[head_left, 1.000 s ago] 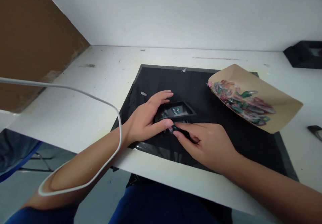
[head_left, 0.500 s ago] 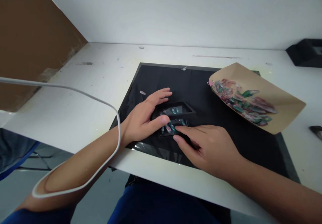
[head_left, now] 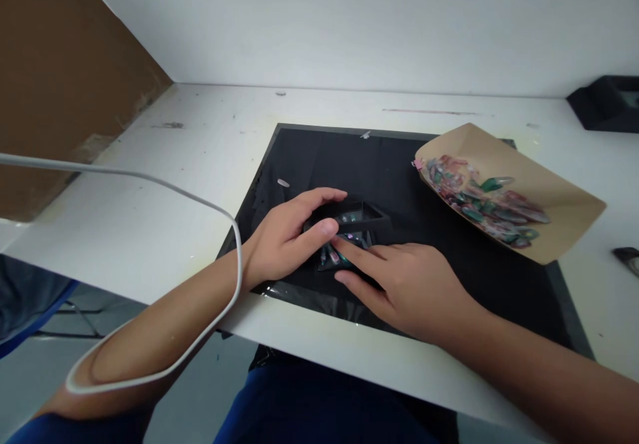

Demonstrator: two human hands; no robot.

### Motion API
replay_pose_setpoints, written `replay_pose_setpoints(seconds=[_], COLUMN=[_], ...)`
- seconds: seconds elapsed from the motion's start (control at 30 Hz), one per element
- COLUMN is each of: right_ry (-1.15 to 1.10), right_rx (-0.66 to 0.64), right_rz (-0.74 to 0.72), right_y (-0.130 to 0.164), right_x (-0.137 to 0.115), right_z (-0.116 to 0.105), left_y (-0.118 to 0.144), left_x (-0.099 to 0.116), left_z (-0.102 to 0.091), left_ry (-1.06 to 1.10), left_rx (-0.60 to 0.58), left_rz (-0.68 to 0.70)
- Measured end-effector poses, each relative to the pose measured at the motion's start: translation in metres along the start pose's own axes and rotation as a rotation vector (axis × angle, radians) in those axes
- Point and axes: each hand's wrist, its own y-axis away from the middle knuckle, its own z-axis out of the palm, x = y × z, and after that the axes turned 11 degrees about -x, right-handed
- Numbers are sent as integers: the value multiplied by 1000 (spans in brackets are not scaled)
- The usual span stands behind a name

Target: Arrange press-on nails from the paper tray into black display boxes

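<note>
On the black mat lies a small black open-fronted box point(head_left: 375, 223) whose upper frame is raised above its lower part. My left hand point(head_left: 292, 234) grips the frame's left side, thumb on the near edge and fingers along the far edge. Inside the lower part are several glossy false nails point(head_left: 330, 256), green, pink and clear. My right hand point(head_left: 412, 284) reaches in from the right. Its index fingertip is among the nails, close to my left thumb, while the thumb stays apart below. I see nothing held in it.
A brown paper tray point(head_left: 564, 194) piled with false nails rests on the mat's point(head_left: 319, 151) right side. One loose pale nail point(head_left: 283, 183) lies at left. A white cable point(head_left: 164, 184) loops over my left forearm. Another black box point(head_left: 604, 108) stands at far right.
My left fingers have closed further around the frame, which sits slightly more tilted. My right index finger has moved left and deeper among the nails.
</note>
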Motion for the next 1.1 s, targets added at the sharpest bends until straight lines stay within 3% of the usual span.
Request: replay_pose_setpoints(seconds=[0.37, 0.47, 0.87, 1.1], right_ry=[221, 217, 184, 156], right_rx=[-7, -1, 4, -19], right_rz=[13, -32, 65, 80], right_y=[0, -1, -2, -3], right_x=[-3, -3, -2, -1], right_z=[0, 1, 1, -1], left_y=[0, 0, 1, 1], left_x=[-7, -8, -2, -2], left_z=[8, 8, 3, 3], left_ry=[59, 55, 29, 8], left_rx=[49, 36, 50, 46], left_rz=[133, 119, -14, -11])
